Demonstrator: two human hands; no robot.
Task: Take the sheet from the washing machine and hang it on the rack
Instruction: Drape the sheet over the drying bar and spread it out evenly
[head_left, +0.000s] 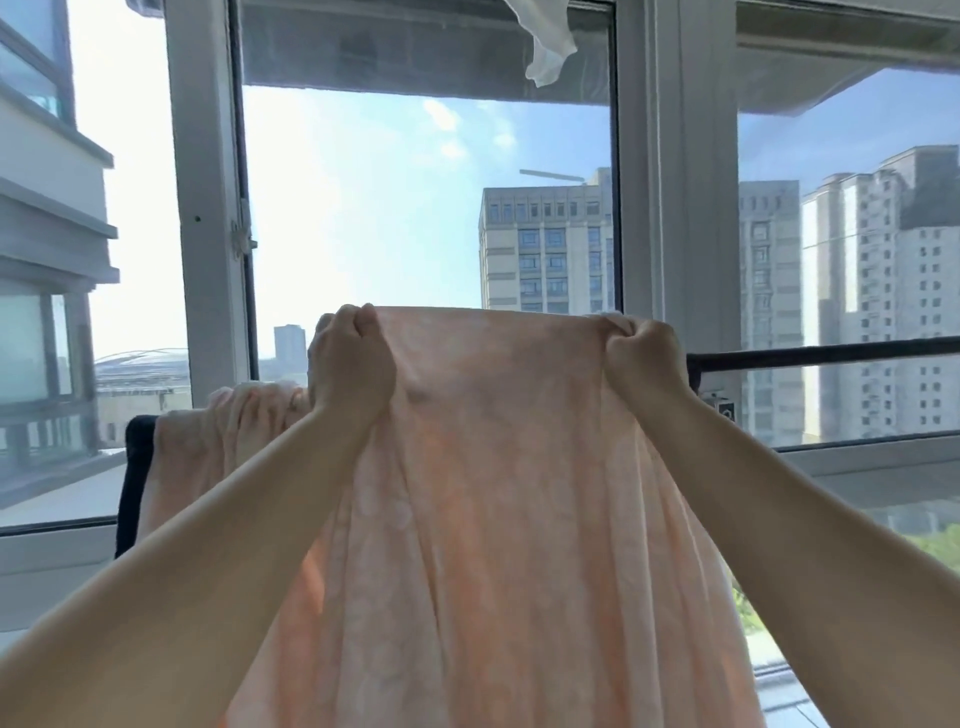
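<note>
Head view: peach patterned bed sheet (493, 493) held taut by its top edge, just above and nearer than the dark rack bar (831, 356), long axis running left to right along that bar. Left hand (353, 364) and right hand (644, 358) about level, fingers curled tight, each pinching bunched fabric. Thin, sunlit cloth, hanging in soft folds; bunched portion already draped over the bar at left.

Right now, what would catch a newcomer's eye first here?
The big peach sheet fills the middle, held up by its top edge: the left hand and the right hand each grip a corner. Behind it a dark rail runs across the window, where more peach cloth already hangs at the left. Tall buildings stand outside.
</note>
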